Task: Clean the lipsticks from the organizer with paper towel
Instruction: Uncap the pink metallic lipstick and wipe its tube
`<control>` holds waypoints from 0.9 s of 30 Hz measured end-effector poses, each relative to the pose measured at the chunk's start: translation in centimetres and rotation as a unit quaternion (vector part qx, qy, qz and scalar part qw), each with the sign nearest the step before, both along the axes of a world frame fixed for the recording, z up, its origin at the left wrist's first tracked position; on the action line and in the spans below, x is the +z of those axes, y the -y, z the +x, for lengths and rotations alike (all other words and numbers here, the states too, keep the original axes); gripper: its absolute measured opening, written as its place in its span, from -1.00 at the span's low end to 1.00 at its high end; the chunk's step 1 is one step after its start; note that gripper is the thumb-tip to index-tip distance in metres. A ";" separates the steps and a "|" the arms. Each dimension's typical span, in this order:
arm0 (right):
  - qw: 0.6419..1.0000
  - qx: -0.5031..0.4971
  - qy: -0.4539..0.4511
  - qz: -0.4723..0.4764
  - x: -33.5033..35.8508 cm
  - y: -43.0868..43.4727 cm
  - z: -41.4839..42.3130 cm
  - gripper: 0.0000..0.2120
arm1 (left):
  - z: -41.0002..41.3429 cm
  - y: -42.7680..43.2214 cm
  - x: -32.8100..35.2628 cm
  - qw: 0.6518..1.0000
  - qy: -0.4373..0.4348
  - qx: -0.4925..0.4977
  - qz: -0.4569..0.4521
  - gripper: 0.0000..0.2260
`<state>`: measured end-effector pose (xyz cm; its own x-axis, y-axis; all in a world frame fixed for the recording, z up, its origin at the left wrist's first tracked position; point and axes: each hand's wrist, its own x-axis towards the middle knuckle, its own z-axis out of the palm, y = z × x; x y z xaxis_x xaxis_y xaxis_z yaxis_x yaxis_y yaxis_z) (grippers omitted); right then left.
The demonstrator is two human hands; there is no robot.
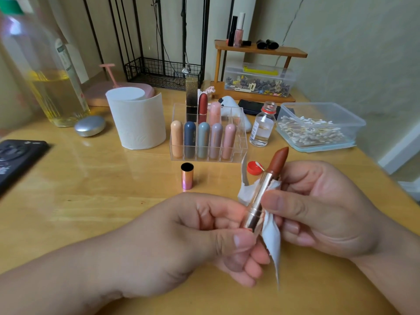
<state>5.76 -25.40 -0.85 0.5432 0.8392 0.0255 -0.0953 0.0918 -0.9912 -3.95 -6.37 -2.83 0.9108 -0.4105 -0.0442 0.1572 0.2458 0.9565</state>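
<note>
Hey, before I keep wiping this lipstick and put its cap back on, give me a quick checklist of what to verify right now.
1. Uncapped brown lipstick in a rose-gold metal tube held firmly: ok, the left hand grips its base.
2. White paper towel piece against the tube: ok, pressed there by the right hand.
3. Brown lipstick bullet clear of fingers and towel: ok, exposed above both.
4. Pink-gold ombre cap within reach: ok, standing on the wooden table, open end up.
5. Free slot in the clear acrylic organizer: ok, right-hand compartments look empty.
6. Tube wiped clean: cannot tell.
</note>
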 end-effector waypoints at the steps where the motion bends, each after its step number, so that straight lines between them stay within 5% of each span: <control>1: 1.000 0.001 0.005 -0.002 0.0 0.0 0.0 -0.74 | -0.1 0.1 -0.1 1.000 0.006 0.024 0.011 -0.86; 6: 1.000 0.018 0.025 -0.008 0.1 -0.1 -0.5 -0.80 | -0.4 0.3 -0.2 0.991 0.014 0.120 0.049 -0.80; 11: 1.000 0.006 0.027 -0.010 -0.1 -0.1 -0.3 -0.76 | 0.2 0.0 -0.2 1.000 0.015 0.000 0.008 -0.88; 14: 1.000 -0.008 0.020 -0.010 -0.3 0.1 0.1 -0.73 | 0.3 -0.4 -0.4 0.998 0.000 -0.065 -0.004 -0.72; 24: 0.990 0.116 -0.062 0.057 -0.3 0.6 1.2 -0.86 | 0.4 -0.6 -0.4 0.996 -0.005 -0.086 -0.002 -0.72; 27: 0.995 0.099 -0.014 0.024 -0.5 0.8 1.3 -0.85 | 0.3 -0.7 -0.5 0.994 -0.026 -0.108 -0.014 -0.70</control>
